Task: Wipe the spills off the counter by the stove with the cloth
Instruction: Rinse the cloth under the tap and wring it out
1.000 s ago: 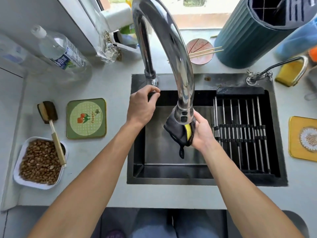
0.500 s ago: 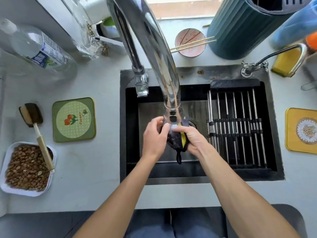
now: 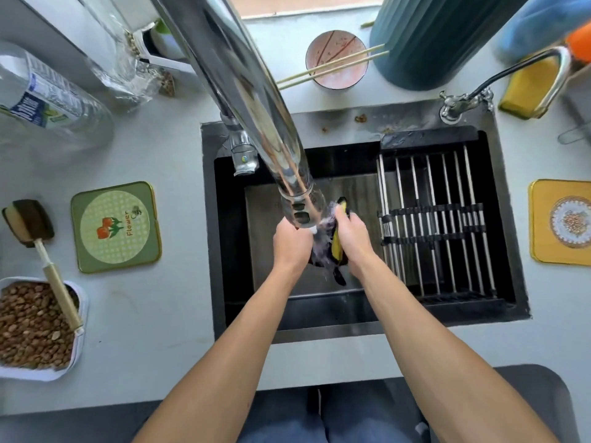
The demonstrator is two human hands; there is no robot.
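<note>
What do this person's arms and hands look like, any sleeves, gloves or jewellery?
Both forearms are bare, with no sleeves in view. The left hand and right hand wear no gloves, and no rings, watch or bracelets show. Dark blue-grey trousers appear below.

The sink [image 3: 505,314] is set into the middle of the surface [image 3: 166,308], with the tap [image 3: 243,78] arching forward over it and a rack [image 3: 438,225] across its right part. Under the spout both hands, the left hand [image 3: 291,243] and the right hand [image 3: 353,239], meet around the cloth [image 3: 336,247]. Left of the sink lie a coaster [image 3: 115,227], a brush [image 3: 38,244] resting on a tray of nuts [image 3: 35,327] and a bottle [image 3: 48,100]; behind it stands a bowl [image 3: 335,63] with chopsticks [image 3: 332,67] across it, and to the right lies another coaster [image 3: 561,222].
</note>
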